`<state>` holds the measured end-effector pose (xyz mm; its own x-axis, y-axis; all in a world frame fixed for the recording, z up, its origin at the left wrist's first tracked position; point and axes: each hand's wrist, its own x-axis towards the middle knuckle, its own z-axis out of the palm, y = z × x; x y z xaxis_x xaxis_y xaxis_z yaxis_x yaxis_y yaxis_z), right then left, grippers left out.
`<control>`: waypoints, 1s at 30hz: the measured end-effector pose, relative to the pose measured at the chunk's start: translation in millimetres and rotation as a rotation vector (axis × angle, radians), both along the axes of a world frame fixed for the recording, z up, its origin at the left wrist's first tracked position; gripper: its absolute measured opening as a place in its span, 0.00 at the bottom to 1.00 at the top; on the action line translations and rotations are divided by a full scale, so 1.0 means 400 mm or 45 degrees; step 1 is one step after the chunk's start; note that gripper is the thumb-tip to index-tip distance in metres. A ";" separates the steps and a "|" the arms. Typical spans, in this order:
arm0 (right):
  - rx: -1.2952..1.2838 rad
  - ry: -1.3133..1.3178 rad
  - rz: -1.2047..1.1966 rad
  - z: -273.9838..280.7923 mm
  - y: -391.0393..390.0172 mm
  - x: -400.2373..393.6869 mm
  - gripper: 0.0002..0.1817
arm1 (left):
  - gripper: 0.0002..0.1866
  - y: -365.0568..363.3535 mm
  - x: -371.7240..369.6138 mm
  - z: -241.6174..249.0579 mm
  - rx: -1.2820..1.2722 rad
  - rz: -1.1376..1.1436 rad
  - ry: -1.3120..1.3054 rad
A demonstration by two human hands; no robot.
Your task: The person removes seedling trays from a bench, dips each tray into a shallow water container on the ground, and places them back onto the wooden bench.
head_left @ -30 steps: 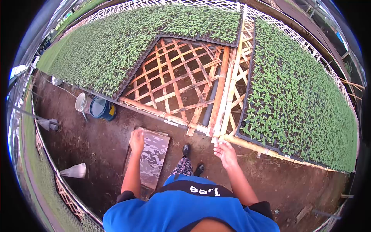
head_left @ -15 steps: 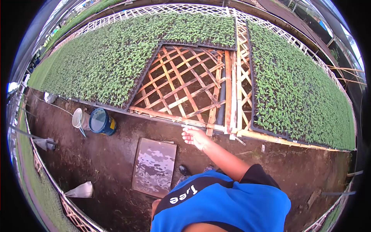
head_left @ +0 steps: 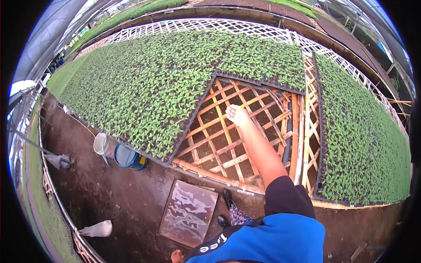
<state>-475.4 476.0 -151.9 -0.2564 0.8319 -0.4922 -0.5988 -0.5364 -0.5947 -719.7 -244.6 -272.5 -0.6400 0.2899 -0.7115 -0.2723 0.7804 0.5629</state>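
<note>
My right hand (head_left: 237, 115) reaches far out over the bare bamboo lattice (head_left: 219, 144) of a raised bench, fingers apart and nothing in it. It hovers near the back of the gap, just short of the black seedling trays (head_left: 258, 61) that border it. Green seedlings fill the trays on the left (head_left: 131, 83) and on the right (head_left: 359, 131). Only a small patch of skin, which may be my left hand (head_left: 176, 255), shows at the bottom edge beside my blue shirt; its fingers are hidden.
A shiny flat panel (head_left: 188, 212) lies on the dirt path by my black shoe (head_left: 226, 195). A blue bucket (head_left: 129, 157) and a white pail (head_left: 101, 143) stand against the bench edge. A white bag (head_left: 98, 229) lies near the mesh fence.
My right arm has stretched forward from the bench's front rail to deep over the lattice. My view has leaned forward and to the left; the left hand dropped almost out of sight.
</note>
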 end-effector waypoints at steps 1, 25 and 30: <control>-0.012 -0.045 -0.063 -0.035 0.096 -0.007 0.10 | 0.08 0.071 0.012 0.024 -0.051 -0.050 -0.006; -0.119 -0.882 -1.127 -0.021 0.656 -0.140 0.10 | 0.12 0.820 -0.016 0.096 -0.225 -0.371 -0.032; 0.094 -0.796 -1.258 0.148 0.607 -0.188 0.09 | 0.12 0.765 -0.023 0.116 -0.209 -0.360 -0.024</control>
